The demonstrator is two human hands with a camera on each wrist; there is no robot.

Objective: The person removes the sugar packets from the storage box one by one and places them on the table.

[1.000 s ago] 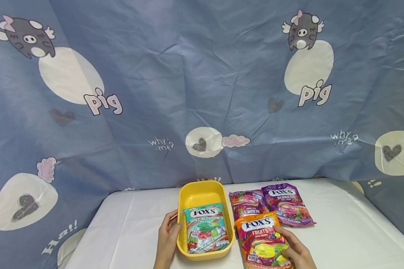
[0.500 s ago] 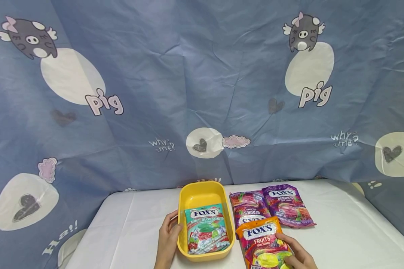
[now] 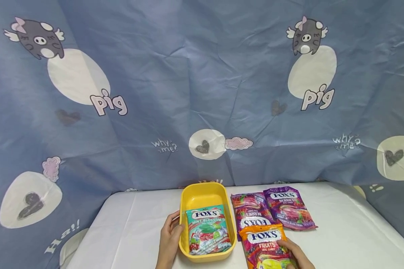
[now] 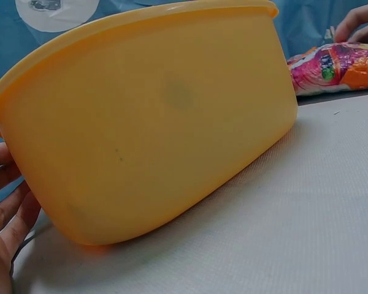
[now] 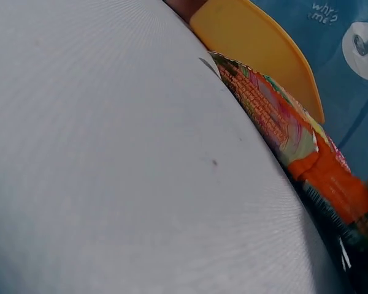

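Observation:
In the head view, my left hand (image 3: 170, 239) grips the left side of a yellow plastic tub (image 3: 192, 191). The left wrist view shows fingers (image 4: 15, 214) against the tub's outer wall (image 4: 153, 122). A green mint blossom candy bag (image 3: 208, 229) lies face up inside it. To the right, my right hand (image 3: 297, 254) holds an orange fruits candy bag (image 3: 264, 246) by its right edge, low in the head view. That bag's lower part is cut off by the frame. In the right wrist view, the orange bag (image 5: 325, 180) lies close over the white surface.
Two purple berries candy bags lie behind the orange one: an upside-down bag (image 3: 250, 209) and an upright bag (image 3: 289, 209). A white cloth (image 3: 131, 224) covers the table. A blue patterned curtain (image 3: 148, 93) hangs at the back.
My right hand has drawn the orange candy bag toward me and slightly right, uncovering more of the upside-down berries bag. My left hand stays at the tub.

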